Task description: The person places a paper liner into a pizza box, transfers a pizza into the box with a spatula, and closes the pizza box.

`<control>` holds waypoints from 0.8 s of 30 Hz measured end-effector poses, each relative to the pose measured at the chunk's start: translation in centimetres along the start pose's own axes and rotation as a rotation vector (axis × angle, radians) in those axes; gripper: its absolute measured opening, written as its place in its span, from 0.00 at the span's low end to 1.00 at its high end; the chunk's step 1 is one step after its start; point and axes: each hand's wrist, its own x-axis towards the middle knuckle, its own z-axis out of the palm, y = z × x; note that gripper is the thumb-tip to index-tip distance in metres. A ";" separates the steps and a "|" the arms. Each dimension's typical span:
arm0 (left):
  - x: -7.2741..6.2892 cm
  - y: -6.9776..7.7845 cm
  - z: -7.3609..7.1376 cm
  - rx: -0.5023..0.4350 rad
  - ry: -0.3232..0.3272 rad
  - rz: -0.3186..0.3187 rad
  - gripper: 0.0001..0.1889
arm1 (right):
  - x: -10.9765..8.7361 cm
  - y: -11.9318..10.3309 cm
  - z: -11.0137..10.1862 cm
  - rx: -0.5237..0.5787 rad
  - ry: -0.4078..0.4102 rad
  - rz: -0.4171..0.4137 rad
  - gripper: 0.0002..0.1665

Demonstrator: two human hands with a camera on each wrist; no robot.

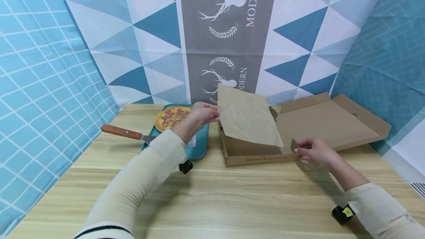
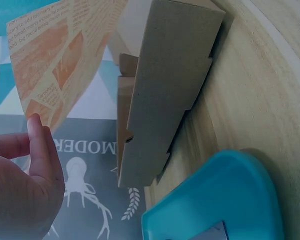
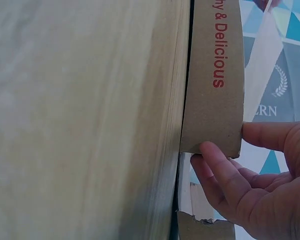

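My left hand (image 1: 199, 114) pinches the left edge of a sheet of brown paper (image 1: 247, 117), raised at a tilt over an opened cardboard pizza box (image 1: 234, 160). Its other face carries orange newspaper-style print, seen in the left wrist view on the paper (image 2: 65, 55). With thumb and fingertips, my right hand (image 1: 315, 151) grips the front right corner of the box, where a small flap (image 1: 294, 145) stands up. Red lettering runs along the box's front wall (image 3: 212, 117) in the right wrist view. Part of the box's inside is hidden behind the paper.
Left of the box lies a blue tray (image 1: 201, 143) with a pizza (image 1: 168, 118) on it, partly behind my left arm. A wooden-handled spatula (image 1: 121, 131) sticks out over the tray's left side. The box lid (image 1: 318, 124) spreads open to the right, near the patterned wall.
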 end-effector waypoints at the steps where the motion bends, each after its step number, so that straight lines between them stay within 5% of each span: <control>1: 0.0 0.1 0.2 0.016 0.001 0.000 0.14 | 0.0 -0.1 0.0 -0.004 0.001 -0.001 0.27; 24: 1.1 0.8 4.8 0.374 0.131 0.020 0.10 | -0.4 -0.5 0.3 -0.058 0.011 -0.001 0.26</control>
